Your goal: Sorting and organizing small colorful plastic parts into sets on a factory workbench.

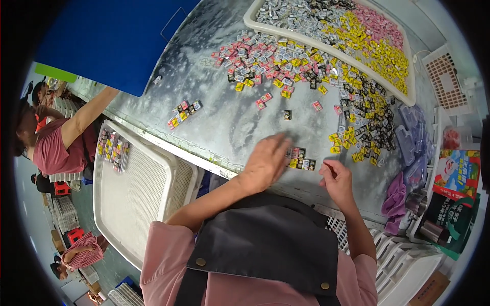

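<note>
Down at the lower centre of the frame, the left hand (266,162) is lying flat, fingers spread and gripping nothing, its fingertips touching a short row of small wrapped sweets (301,164) near the table's front edge. Just right of it, the right hand (337,178) is curling narrowly; whether it is pinching a piece, I cannot tell. Further up, a loose spill of pink, yellow and dark sweets (306,76) is spreading across the grey table (219,122), and beyond that a white tray (255,23) is holding sorted ones. Since the row is sitting so close to the edge, a sweeping palm could, in my judgement, knock pieces off or mix the colours.
</note>
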The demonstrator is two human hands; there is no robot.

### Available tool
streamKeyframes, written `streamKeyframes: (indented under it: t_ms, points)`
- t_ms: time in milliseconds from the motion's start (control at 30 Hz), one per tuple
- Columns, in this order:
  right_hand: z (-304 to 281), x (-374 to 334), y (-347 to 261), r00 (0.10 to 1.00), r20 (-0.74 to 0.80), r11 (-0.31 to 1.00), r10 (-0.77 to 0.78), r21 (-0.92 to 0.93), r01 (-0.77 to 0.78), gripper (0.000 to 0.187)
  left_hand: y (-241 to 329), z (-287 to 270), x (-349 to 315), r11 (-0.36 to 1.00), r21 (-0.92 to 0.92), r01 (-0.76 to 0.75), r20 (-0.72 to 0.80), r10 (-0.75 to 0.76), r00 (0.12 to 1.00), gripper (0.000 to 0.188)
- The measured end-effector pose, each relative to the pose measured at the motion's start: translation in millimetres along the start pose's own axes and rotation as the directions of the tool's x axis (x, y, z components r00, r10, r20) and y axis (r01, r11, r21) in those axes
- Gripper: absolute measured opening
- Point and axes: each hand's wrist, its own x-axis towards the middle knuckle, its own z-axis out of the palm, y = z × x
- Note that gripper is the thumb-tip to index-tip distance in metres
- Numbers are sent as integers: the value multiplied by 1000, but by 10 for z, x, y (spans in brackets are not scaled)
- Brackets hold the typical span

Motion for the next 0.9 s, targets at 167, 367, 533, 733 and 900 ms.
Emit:
streamKeyframes:
  t_ms: [167,367,533,733,900]
  points:
    - [21,129,-135,928,144,909,345,197,-368,21,-235,-208,-286,828,-321,459,-16,-490,872,23]
    - [23,162,-16,928,191,930,319,124,-346,16,-202,-82,-227,629,-504,592,202,-580,789,19]
    - [39,172,-80,943,200,961,264,30,-275,17,-220,-77,-242,605,-516,606,185,-612,769,18]
    - [522,598,-510,960,266,988,92,95,-121,14,-547,-570,-464,593,-592,546,38,-656,754,15]
    - [1347,1323,-1097,890,451,992,-64,130,6,12,-988,-1380,-694,448,-655,609,-13,-812,583,15]
